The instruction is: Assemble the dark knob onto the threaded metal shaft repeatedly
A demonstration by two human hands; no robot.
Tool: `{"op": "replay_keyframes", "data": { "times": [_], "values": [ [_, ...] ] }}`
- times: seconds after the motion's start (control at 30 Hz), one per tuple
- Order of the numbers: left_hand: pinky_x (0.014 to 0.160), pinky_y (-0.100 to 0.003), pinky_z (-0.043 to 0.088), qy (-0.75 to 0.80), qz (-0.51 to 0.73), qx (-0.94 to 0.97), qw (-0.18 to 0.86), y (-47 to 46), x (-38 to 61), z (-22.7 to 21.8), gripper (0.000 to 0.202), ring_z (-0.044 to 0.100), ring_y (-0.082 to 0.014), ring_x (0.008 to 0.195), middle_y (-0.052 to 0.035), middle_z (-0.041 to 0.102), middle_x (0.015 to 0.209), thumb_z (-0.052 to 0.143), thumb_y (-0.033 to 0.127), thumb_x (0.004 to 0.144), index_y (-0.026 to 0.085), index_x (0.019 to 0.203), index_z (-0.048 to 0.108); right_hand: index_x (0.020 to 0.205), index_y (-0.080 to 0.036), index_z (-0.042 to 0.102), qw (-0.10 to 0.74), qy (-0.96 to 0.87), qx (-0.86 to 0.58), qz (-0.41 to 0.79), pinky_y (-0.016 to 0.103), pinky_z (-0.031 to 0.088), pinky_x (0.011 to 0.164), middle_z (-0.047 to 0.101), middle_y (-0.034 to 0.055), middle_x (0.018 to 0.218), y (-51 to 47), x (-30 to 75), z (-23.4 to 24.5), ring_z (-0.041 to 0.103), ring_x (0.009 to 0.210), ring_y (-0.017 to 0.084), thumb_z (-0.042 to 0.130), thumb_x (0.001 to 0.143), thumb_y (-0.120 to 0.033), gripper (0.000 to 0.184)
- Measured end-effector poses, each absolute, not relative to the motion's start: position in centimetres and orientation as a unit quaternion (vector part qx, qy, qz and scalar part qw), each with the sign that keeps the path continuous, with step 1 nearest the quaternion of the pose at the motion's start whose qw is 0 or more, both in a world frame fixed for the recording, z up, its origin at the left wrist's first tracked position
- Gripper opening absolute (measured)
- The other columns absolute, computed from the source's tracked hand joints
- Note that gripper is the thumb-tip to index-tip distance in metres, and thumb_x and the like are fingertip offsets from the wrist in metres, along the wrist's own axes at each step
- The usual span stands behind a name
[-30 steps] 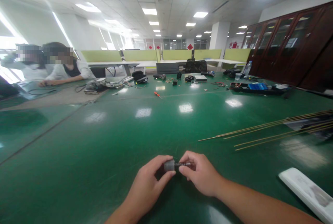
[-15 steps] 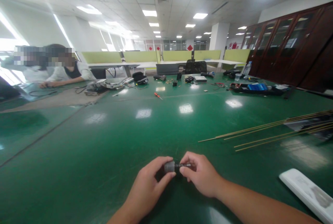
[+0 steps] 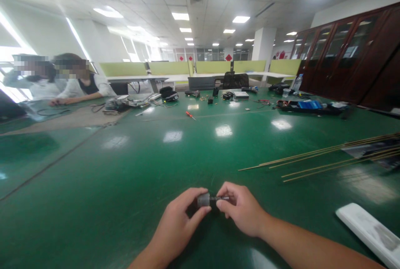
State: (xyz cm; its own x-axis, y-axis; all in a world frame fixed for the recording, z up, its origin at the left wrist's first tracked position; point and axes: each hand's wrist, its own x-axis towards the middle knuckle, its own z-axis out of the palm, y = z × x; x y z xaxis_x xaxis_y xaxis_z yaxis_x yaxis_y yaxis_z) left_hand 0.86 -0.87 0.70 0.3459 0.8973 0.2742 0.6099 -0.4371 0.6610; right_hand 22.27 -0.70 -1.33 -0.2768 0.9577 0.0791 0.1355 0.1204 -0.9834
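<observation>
Just above the green tabletop, both hands hold what looks like a hole saw, lying sideways. Its grey metal cup (image 3: pixel 203 200) sits between the thumb and index finger of my left hand (image 3: pixel 179 215). From the cup a thin dark shank (image 3: pixel 213 198) runs to the right. My right hand (image 3: pixel 242 208) pinches that shank between thumb and fingertips, which cover part of it. The far face of the cup is turned away, toward my left palm.
Several thin brass-coloured rods (image 3: pixel 315 153) lie to the right. A white power strip-like bar (image 3: pixel 368 231) is at the lower right. An orange screwdriver (image 3: pixel 189 114) lies farther back, with electronics and a black tray (image 3: pixel 309 107) beyond. Two people (image 3: pixel 71 81) sit at the far left.
My hands and the hole saw stay in nearly the same place. The view has shifted very slightly, and a person at the far left has moved their head a little.
</observation>
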Motion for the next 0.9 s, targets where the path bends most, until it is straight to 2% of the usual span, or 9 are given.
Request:
{"op": "replay_keyframes", "data": {
  "times": [0.57, 0.9],
  "values": [
    [0.092, -0.035, 0.058, 0.474, 0.328, 0.788, 0.217, -0.84, 0.81, 0.65, 0.027, 0.071, -0.0233, 0.101, -0.0048, 0.076, 0.111, 0.069, 0.031, 0.087, 0.027, 0.114, 0.071, 0.082, -0.018, 0.059, 0.409, -0.623, -0.439, 0.501, 0.022, 0.04, 0.055, 0.057, -0.004, 0.065, -0.63, 22.29, -1.36, 0.055, 0.056, 0.012, 0.063, 0.083, -0.021, 0.004],
    [0.092, -0.034, 0.057, 0.479, 0.317, 0.789, 0.219, -0.77, 0.92, 0.7, 0.027, 0.071, -0.0221, 0.102, -0.0029, 0.076, 0.111, 0.069, 0.032, 0.088, 0.029, 0.114, 0.071, 0.083, -0.018, 0.059, 0.412, -0.615, -0.439, 0.509, 0.022, 0.041, 0.054, 0.058, -0.0038, 0.064, -0.66, 22.15, -1.56, 0.054, 0.053, 0.012, 0.062, 0.082, -0.021, 0.004]
  ]
}}
